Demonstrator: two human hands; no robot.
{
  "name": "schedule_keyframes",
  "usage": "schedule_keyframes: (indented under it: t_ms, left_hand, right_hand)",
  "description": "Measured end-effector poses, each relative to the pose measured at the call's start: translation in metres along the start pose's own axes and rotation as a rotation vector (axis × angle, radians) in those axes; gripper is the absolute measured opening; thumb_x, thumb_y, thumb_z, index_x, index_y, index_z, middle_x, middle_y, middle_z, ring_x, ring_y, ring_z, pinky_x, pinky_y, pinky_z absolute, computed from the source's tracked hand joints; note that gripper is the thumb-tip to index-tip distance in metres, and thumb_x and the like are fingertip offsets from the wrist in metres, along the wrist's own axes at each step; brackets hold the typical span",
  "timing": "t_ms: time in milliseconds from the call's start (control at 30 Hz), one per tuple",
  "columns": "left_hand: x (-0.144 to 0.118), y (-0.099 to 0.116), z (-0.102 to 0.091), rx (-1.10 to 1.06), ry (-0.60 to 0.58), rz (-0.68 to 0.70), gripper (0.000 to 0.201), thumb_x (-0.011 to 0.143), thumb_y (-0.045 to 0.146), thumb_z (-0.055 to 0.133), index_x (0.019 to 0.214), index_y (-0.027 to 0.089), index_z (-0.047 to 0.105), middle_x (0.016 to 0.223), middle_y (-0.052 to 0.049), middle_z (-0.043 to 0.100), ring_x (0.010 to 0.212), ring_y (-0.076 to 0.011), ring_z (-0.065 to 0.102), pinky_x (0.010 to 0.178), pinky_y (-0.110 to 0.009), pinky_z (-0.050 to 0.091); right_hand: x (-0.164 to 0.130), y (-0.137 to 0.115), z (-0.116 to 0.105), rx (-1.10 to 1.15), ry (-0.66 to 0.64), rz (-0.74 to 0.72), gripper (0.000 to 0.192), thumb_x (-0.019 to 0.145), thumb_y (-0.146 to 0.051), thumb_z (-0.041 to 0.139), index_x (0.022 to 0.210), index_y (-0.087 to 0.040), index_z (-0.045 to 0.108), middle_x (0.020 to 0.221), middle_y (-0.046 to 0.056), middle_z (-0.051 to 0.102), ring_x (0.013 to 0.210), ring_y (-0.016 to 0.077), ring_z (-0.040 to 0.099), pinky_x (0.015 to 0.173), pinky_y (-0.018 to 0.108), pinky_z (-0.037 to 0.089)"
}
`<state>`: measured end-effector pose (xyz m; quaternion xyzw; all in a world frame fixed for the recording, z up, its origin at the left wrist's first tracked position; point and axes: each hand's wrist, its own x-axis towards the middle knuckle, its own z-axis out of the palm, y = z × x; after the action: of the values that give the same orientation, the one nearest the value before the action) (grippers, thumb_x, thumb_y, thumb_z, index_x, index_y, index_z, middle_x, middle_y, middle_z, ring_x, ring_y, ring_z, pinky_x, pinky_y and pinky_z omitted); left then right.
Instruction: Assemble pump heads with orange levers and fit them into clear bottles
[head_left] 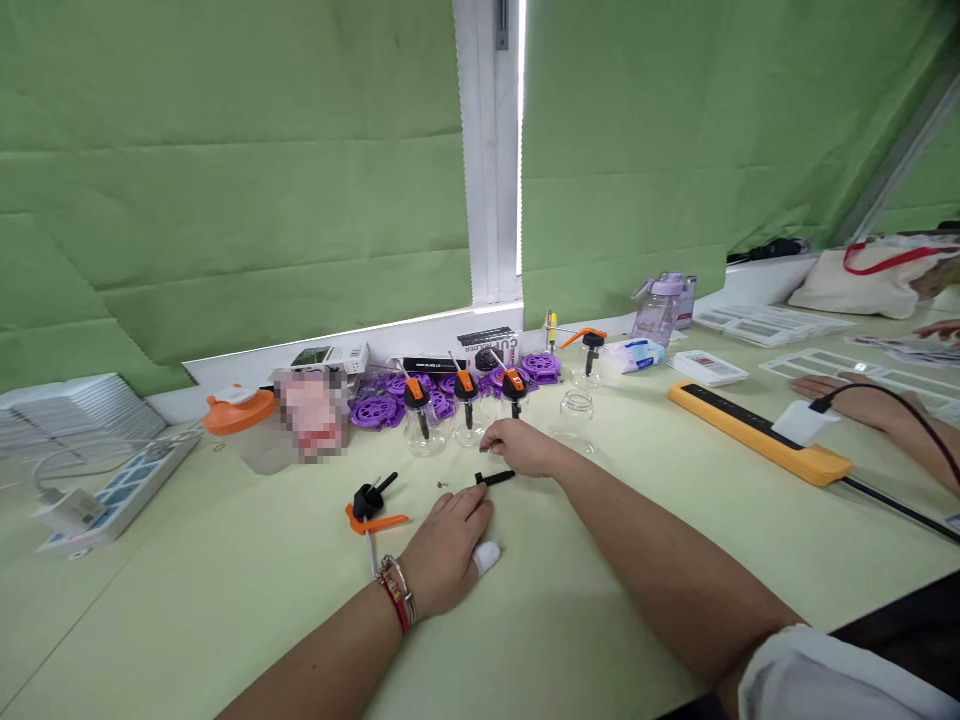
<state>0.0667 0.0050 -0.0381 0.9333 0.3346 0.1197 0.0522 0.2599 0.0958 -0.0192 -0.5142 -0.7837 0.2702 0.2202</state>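
Note:
My left hand (450,550) lies palm down on the table, fingers stretched out, its thumb wrapped in white. Its fingertips are close to a slim black plastic part (495,478); whether they touch it I cannot tell. Just beyond, my right hand (521,447) points down with fingers curled together; anything between them is hidden. Left of my hands lies a loose black cap with an orange lever (369,503) and a metal tube. A tiny metal piece (442,485) sits nearby. Behind stand several glass bottles (426,430) with black-and-orange tops, and an uncapped glass bottle (576,420).
Purple plastic parts (375,410) are piled against the wall. An orange-lidded cup (244,425) and a white power strip (124,500) are at left. On the right are an orange power strip (757,435), a tissue pack (634,355) and another person's arm (877,405).

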Motion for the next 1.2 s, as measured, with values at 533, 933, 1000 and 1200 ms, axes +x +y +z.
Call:
schedule_keyframes:
  t_ms: [533,933,1000,1200]
  left_hand:
    - [0.01,-0.008,0.002,0.032,0.044,-0.041,0.035,0.086,0.036,0.046,0.116,0.017,0.048,0.138,-0.017,0.038,0.125,-0.0308,0.037,0.099,-0.047,0.034]
    - [0.032,-0.02,0.001,0.154,0.029,-0.087,0.032,0.089,0.045,0.039,0.096,0.017,0.052,0.133,-0.017,0.046,0.125,-0.03,0.038,0.101,-0.051,0.026]
    - [0.031,-0.019,0.001,0.141,0.019,-0.082,0.032,0.089,0.044,0.039,0.097,0.017,0.052,0.131,-0.016,0.047,0.12,-0.0293,0.043,0.1,-0.051,0.026]
    - [0.02,-0.009,-0.003,0.099,0.024,-0.085,0.03,0.087,0.041,0.042,0.104,0.018,0.05,0.114,-0.012,0.054,0.106,-0.0269,0.05,0.099,-0.049,0.026]
  right_hand:
    - [0.0,0.001,0.006,0.005,-0.054,0.064,0.025,0.077,-0.005,0.049,0.089,-0.013,0.07,0.087,0.007,0.07,0.077,0.0168,0.062,0.068,0.024,0.045]
    - [-0.003,0.001,0.005,-0.103,0.104,0.077,0.029,0.077,-0.003,0.049,0.099,-0.014,0.065,0.102,0.01,0.066,0.089,0.0188,0.059,0.073,0.025,0.042]
    - [-0.003,0.0,0.007,-0.144,0.124,0.065,0.03,0.075,-0.001,0.05,0.1,-0.013,0.063,0.106,0.012,0.064,0.091,0.0198,0.058,0.074,0.025,0.041]
    - [0.0,0.0,0.016,-0.237,0.102,-0.02,0.029,0.08,-0.006,0.05,0.106,-0.015,0.059,0.095,0.01,0.064,0.081,0.0184,0.057,0.068,0.024,0.037]
